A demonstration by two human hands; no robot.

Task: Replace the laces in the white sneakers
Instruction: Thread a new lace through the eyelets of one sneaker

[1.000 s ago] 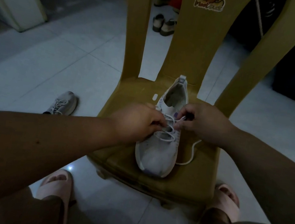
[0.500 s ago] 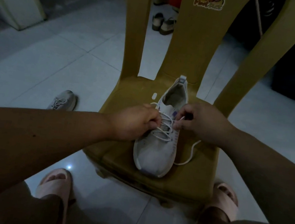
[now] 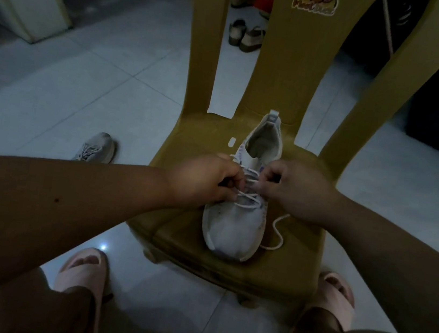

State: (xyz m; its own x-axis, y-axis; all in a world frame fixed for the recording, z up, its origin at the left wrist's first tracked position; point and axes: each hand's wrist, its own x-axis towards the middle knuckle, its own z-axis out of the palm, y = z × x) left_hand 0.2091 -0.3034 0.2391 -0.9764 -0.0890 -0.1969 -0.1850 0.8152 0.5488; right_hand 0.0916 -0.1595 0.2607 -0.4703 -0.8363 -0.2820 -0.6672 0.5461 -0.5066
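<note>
1. The white knit sneaker sits on the seat of the mustard-yellow plastic chair, toe towards the near edge and heel towards the far backrest. It has not shifted over the last second.
2. The left hand is closed, its fingers curled and pinching the white cord lace at the left of the middle crossings. It has drawn back a touch, then come in again to almost the same place.
3. The right hand is also closed, thumb and forefinger pinching the lace at the upper right eyelets, and has hardly moved. Which eyelet it is working I cannot tell, since the fingers cover it.
4. The loose tail lies in the same slack curl on the seat, right of the sneaker. I judge from this that little or no lace has been drawn through in this second.
5. For the task this means the upper rows are still being threaded. The lower crossings look done, the top eyelets do not, and no knot is tied.
6. A second pale sneaker lies on the pale tiled floor, well to the left of the chair. It appears to have laces in it, but the gloom hides which ones.
</note>
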